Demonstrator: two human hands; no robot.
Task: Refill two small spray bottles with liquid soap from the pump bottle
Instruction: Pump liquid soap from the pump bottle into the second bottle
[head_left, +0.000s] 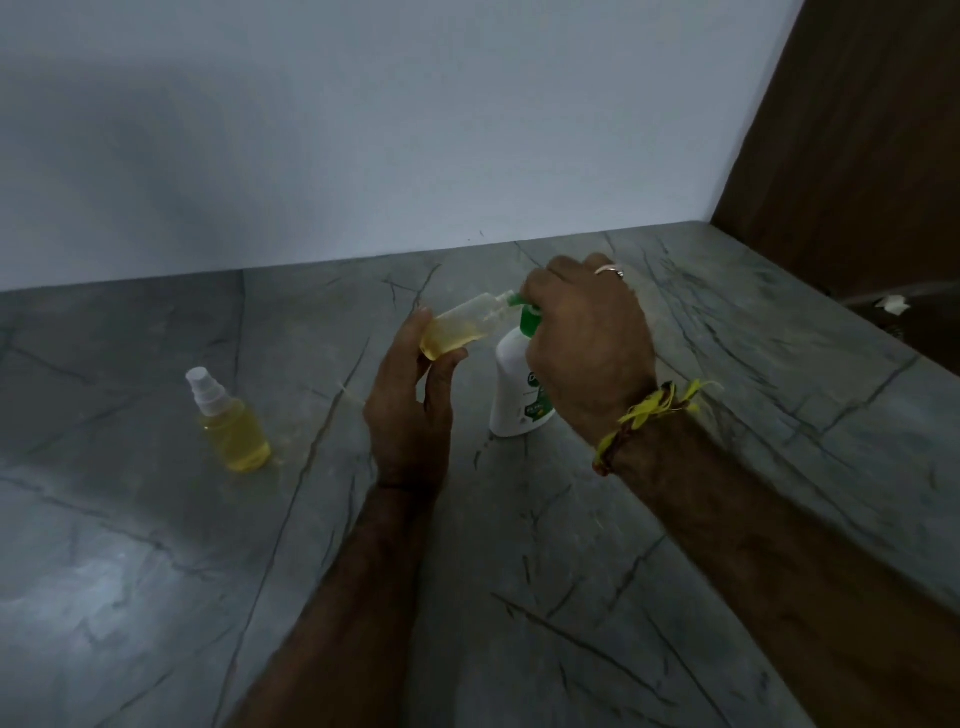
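Standing on grey veined bench (519, 597): white pump bottle (511, 387), green pump head under right hand (587, 332), fingers curled over it. Left hand (410, 410) pinches open spray bottle (457, 330), tilted, mouth at nozzle, part-filled yellow. Capped spray bottle (228, 421), full, well apart left. Wooden panel (857, 130) far right.

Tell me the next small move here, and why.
Probably one more press on the green pump head with the right hand. The open spray bottle, tilted in the left hand with its neck at the spout, looks about half full, while the capped spray bottle looks fuller.
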